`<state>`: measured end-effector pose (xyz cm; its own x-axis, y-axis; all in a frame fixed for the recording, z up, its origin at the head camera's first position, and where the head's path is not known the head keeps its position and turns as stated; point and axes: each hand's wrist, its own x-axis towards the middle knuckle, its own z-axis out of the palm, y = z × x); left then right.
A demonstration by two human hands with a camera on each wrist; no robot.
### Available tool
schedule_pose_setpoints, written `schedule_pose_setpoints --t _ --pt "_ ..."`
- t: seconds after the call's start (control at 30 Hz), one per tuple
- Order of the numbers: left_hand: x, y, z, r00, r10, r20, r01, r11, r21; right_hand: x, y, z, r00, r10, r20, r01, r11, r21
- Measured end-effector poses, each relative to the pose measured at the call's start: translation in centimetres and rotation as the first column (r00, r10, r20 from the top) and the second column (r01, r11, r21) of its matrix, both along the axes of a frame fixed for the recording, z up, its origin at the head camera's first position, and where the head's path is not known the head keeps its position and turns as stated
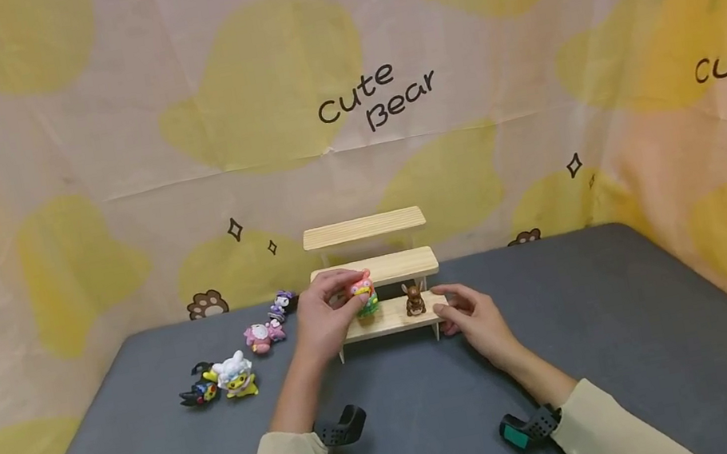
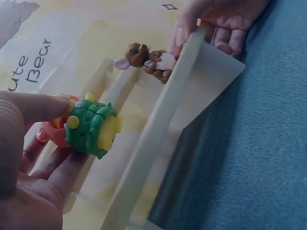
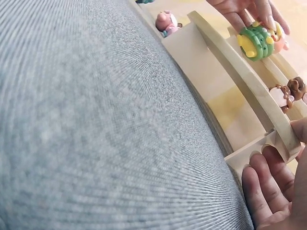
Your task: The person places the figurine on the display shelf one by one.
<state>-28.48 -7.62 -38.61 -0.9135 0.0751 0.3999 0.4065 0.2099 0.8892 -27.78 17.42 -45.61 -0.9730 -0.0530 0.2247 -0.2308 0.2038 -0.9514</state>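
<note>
My left hand (image 1: pixel 324 323) pinches a green, yellow and pink figurine (image 1: pixel 366 296) between thumb and fingers, over the left part of the lowest board of a three-tier wooden shelf (image 1: pixel 391 325). In the left wrist view a gap separates the figurine (image 2: pixel 91 127) from the board's front edge (image 2: pixel 148 136). A brown figurine (image 1: pixel 414 301) stands upright towards that board's right end. There my right hand (image 1: pixel 486 325) grips the shelf; in the right wrist view its thumb is at the board and its fingers (image 3: pixel 261 179) curl against the side support (image 3: pixel 252 147).
Left of the shelf on the dark table (image 1: pixel 155 450) are a purple and black figurine (image 1: pixel 281 305), pink figurines (image 1: pixel 263 335), a white and yellow one (image 1: pixel 236 376) and a black one (image 1: pixel 199 391). A patterned cloth (image 1: pixel 285 111) hangs behind the table and at its sides.
</note>
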Motion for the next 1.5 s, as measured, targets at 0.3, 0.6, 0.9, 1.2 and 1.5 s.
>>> schedule_pose_setpoints --t 0.3,0.6,0.9,1.2,1.5 --pt "0.2 -0.3 0.3 1.000 -0.012 0.008 0.012 1.000 -0.011 0.2 -0.3 0.2 1.000 0.010 -0.010 -0.010 1.000 -0.001" --pt "0.3 -0.4 0.5 0.999 -0.040 0.032 0.042 0.997 -0.066 0.2 -0.3 0.3 1.000 0.007 -0.011 -0.007 1.000 0.018" --pt "0.7 -1.0 0.4 0.997 -0.054 0.047 0.060 0.988 -0.143 0.2 -0.7 0.1 1.000 0.012 0.000 -0.012 1.000 0.024" --pt "0.5 -0.3 0.0 0.999 -0.050 0.018 0.052 0.987 -0.150 0.3 -0.1 0.0 1.000 0.019 -0.010 -0.019 0.999 0.040" --pt "0.4 0.1 -0.7 0.998 -0.056 -0.033 0.050 0.984 -0.172 0.3 -0.1 0.1 1.000 0.007 -0.014 -0.006 0.999 0.047"
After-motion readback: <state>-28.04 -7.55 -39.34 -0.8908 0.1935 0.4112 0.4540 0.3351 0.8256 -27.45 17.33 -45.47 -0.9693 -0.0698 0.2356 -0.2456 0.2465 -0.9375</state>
